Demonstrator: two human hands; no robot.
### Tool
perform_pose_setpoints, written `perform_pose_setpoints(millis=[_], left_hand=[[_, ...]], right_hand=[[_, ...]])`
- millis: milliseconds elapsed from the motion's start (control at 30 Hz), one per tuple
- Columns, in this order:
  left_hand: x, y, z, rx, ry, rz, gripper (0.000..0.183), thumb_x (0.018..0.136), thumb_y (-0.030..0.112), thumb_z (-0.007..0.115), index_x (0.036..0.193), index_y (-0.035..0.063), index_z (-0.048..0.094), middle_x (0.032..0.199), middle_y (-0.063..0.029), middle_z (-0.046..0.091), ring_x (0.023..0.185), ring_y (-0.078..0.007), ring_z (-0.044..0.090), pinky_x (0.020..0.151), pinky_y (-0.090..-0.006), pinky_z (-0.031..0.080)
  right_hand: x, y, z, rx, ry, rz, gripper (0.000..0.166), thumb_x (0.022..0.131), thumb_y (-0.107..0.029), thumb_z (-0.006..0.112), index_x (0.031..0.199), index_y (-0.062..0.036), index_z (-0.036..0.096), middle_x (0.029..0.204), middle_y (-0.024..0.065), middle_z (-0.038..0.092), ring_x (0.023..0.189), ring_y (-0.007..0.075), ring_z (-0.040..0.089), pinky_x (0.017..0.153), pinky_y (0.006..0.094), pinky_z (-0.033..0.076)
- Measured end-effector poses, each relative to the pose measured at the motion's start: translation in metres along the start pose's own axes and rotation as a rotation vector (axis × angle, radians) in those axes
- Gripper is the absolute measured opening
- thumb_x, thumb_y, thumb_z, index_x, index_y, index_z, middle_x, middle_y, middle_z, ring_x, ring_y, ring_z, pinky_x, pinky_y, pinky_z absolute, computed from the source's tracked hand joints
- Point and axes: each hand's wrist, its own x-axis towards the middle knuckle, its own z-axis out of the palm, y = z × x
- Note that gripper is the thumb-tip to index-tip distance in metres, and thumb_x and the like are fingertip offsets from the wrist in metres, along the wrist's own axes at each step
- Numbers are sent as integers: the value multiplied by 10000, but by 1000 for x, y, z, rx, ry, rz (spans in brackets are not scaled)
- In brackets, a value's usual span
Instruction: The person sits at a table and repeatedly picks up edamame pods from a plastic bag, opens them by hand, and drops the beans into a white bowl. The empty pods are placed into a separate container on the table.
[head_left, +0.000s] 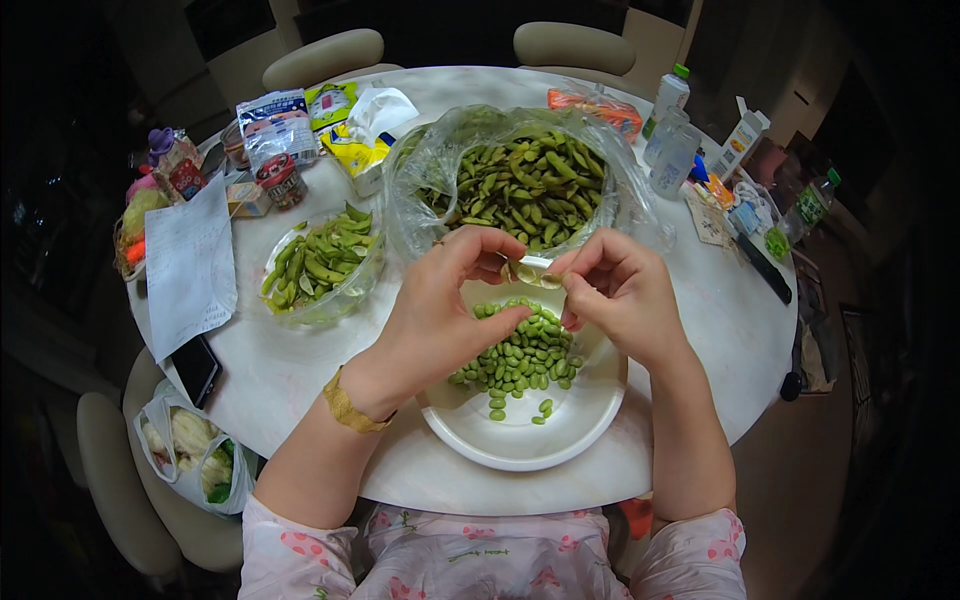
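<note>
An opened edamame pod (529, 274), its pale inside showing, stretches between my hands above a white bowl (517, 456). My right hand (626, 296) pinches its right end between thumb and index finger. At the other end, the fingers of my left hand (457, 296) hold the pod, while the left thumb stands apart below. Shelled green beans (525, 360) lie heaped in the bowl, with a few loose near its front. Behind the hands, a clear plastic bag (424, 176) holds many unshelled edamame pods (532, 180). Green pods (322, 259) fill a clear plastic container (349, 296) at left.
Left lie a handwritten paper (187, 262), a dark phone (196, 369), a red tub (280, 181) and snack packets (277, 131). Right are clear bottles (675, 161) and a black-handled knife (765, 270). A bag of vegetables (191, 450) rests on a chair (150, 375).
</note>
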Motion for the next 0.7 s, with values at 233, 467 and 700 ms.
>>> perform_pose_setpoints(millis=[233,467,700], left_hand=[[1,1,-3,163,21,100,418,798,-70,718,1188,6,592,1144,-75,638,1021,-160,659,919,-304,531],[2,-4,-1,90,227,73,349,806,-87,652,1137,-4,577,1076,-133,636,962,-242,677,858,-338,557],[2,-5,-6,109,189,10,366,837,-89,688,1177,-4,581,1141,-83,644,1011,-159,669,909,-288,538]], right_hand=[[1,3,-4,10,1,0,72,941,-25,648,941,5,583,906,90,692,638,106,659,566,240,559],[4,2,-5,44,25,33,190,998,-181,629,1008,6,593,938,145,726,569,120,649,507,235,544],[6,4,-8,96,13,21,234,1012,-234,614,1006,-2,586,956,171,721,560,136,654,496,240,549]])
